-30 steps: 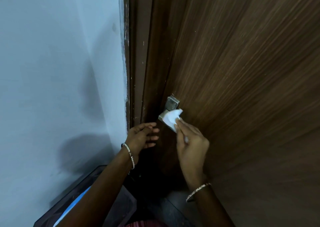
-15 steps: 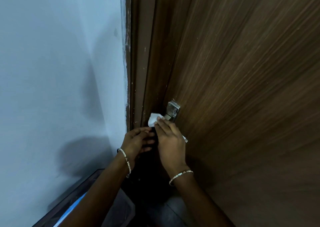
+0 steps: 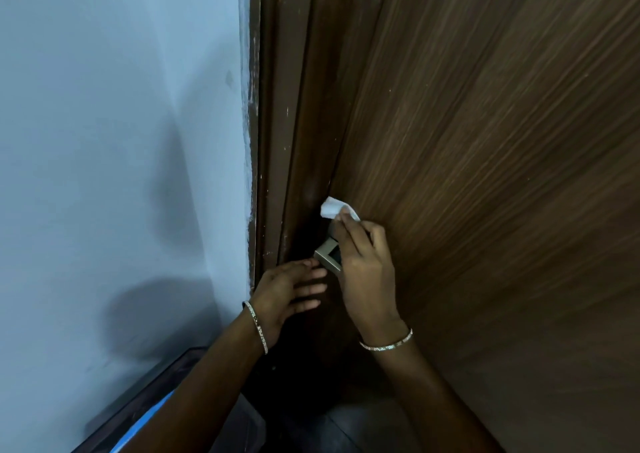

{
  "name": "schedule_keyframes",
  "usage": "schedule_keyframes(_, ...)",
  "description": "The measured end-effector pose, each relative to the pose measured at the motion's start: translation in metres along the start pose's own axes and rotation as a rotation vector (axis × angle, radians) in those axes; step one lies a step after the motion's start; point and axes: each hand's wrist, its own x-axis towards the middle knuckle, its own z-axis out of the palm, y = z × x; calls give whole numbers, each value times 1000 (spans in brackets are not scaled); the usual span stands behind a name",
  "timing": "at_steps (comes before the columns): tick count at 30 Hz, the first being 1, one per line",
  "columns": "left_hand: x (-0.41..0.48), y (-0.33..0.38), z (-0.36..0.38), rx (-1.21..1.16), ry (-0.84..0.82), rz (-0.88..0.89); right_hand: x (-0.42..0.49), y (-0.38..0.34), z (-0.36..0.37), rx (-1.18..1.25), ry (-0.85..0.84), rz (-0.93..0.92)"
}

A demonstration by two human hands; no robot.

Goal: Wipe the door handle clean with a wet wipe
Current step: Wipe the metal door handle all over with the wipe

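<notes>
Wet wipe (image 3: 333, 208): white, pinched in fingertips against the door (image 3: 485, 175) near its left edge, just above the handle; half a second ago it sat lower, at the handle's left end.
Door handle (image 3: 326, 258): metal lever at the door's left edge, corner now uncovered.
Right hand (image 3: 365, 269): grasping the wipe; has moved up.
Left hand (image 3: 287, 291): released, fingers straight, tips just beside the handle, as before.

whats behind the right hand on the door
The door handle: only its metal corner shows beside the right hand. The rest is covered. The wet wipe sticks out above.
</notes>
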Motion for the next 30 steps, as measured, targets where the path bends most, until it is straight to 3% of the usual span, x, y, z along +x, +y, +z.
schedule_keyframes(5,1,3,2,-192,-51,-109,-6,-8,-8,-3,-45,92)
schedule_keyframes(11,-5,5,6,-299,-80,-178,24,-24,9,-37,-200,25)
schedule_keyframes(21,-3,2,4,-327,-105,-220,-14,-10,-12,88,-141,73)
schedule_keyframes(30,-3,2,3,-313,-96,-225,27,-10,3,-52,-215,-50)
